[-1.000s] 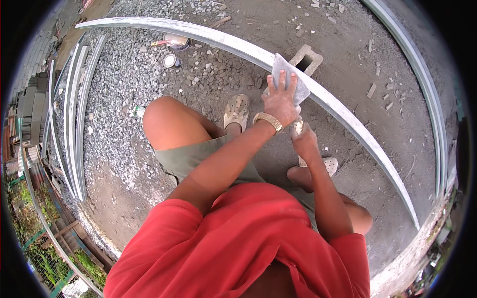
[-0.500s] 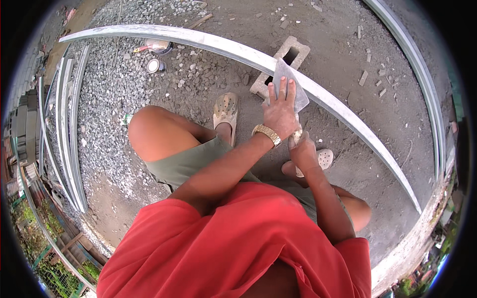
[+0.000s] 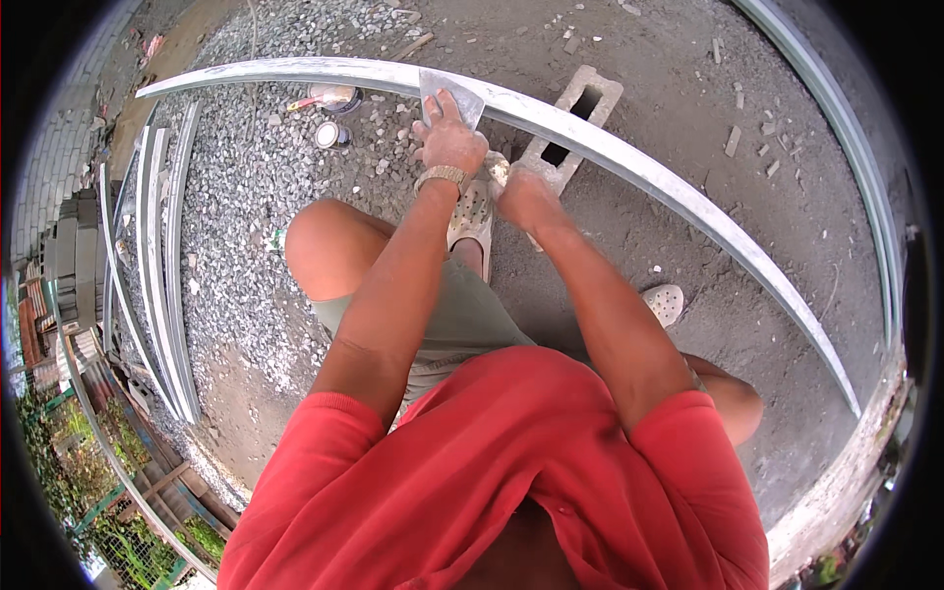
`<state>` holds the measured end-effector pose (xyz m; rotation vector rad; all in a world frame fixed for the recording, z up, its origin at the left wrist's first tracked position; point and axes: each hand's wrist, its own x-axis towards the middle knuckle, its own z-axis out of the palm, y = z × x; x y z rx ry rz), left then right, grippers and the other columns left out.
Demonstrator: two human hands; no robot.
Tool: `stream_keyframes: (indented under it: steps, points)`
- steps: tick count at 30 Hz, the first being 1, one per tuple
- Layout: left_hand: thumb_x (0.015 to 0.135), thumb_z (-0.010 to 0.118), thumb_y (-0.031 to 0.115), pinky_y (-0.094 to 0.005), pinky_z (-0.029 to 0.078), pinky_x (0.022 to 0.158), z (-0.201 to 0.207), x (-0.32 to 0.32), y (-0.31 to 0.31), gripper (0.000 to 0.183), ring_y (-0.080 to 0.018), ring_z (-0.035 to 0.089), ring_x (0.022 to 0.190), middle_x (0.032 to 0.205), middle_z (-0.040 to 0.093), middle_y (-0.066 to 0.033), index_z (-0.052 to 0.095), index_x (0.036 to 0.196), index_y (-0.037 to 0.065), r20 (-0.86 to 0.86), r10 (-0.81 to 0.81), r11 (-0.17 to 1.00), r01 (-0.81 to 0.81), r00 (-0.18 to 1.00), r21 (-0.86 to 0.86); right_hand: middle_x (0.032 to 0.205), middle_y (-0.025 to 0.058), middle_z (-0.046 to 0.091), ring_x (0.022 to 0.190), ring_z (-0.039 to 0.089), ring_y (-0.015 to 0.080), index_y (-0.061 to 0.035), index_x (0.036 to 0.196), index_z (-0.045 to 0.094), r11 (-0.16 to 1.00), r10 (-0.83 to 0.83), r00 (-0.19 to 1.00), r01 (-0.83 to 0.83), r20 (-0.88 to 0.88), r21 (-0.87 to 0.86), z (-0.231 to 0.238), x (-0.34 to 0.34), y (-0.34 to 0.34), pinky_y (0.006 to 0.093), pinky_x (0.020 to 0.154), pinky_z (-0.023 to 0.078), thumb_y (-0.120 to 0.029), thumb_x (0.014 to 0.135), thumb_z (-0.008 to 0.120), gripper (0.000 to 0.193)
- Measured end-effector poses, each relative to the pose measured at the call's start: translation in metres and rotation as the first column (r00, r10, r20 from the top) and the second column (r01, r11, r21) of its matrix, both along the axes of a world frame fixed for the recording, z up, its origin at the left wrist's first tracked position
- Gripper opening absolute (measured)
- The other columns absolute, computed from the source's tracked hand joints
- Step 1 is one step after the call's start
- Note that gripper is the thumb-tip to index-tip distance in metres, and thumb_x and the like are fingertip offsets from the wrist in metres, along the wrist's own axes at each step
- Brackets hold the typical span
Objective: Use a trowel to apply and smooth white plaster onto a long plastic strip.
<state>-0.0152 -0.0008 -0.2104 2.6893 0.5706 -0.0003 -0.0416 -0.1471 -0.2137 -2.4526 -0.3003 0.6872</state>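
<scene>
A long pale metal bar point(image 3: 639, 162) stretches across in front of me, curved by the lens. Against it lies the grey, pointed blade of a trowel point(image 3: 470, 95). My left hand point(image 3: 451, 143), with a watch on its wrist, presses on this blade with fingers spread and extended. Around the trowel's whitish, crusted handle, my right hand point(image 3: 528, 200) is closed, just right of the left one. A hollow concrete block point(image 3: 598, 102) sits under the bar, to the right of both hands.
Several metal bars point(image 3: 155, 285) lie on gravel point(image 3: 231, 236) at left. Beyond the hands stand an open can with a brush point(image 3: 339, 98) and a smaller can point(image 3: 330, 136). Another long bar point(image 3: 836, 118) runs along the right. Broken pieces point(image 3: 733, 141) dot the ground.
Both hands and the trowel have slid left along the bar, from beside the concrete block to near the cans. The view has shifted slightly.
</scene>
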Motion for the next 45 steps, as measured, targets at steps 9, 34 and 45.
stream_keyframes:
  steps: [9,34,45]
  points:
    - [0.075,0.062,0.019,-0.0673,0.025,0.102,0.009,-0.066,-0.298,0.086,-0.0456,0.015,0.14,0.154,0.013,-0.021,0.018,0.147,0.002,0.026,-0.677,0.718,0.667,0.736,-0.197,0.095,0.0313,0.063,0.096,0.059,0.0471,0.0057,0.102,0.054,0.81,-0.577,0.812,0.583,0.09,-0.065,-0.042,-0.15,-0.25,0.049,0.08,0.048,-0.03,0.085,0.061,0.04]
    - [0.072,0.067,0.061,-0.0684,0.038,0.092,0.042,-0.043,-0.305,0.103,-0.0534,0.015,0.136,0.154,0.02,-0.0165,0.024,0.146,0.003,-0.349,-0.776,0.535,0.841,0.526,0.079,0.067,0.0043,0.055,0.052,0.055,0.0155,-0.0048,0.092,0.054,0.281,-0.484,0.444,0.895,-0.754,0.346,-0.029,-0.152,-0.236,0.0306,0.043,0.044,-0.035,0.09,0.058,0.03]
    - [0.081,0.063,0.048,-0.0543,0.019,0.112,-0.004,0.016,-0.126,0.091,-0.0382,0.01,0.143,0.155,0.012,-0.0187,0.018,0.147,0.003,-0.19,-0.569,0.772,0.599,0.8,0.211,0.069,0.0046,0.053,0.054,0.051,0.0112,-0.0009,0.108,0.054,-0.01,-0.821,0.285,0.86,-0.495,0.511,-0.007,-0.137,-0.263,0.0256,0.046,0.042,-0.035,0.097,0.045,0.037]
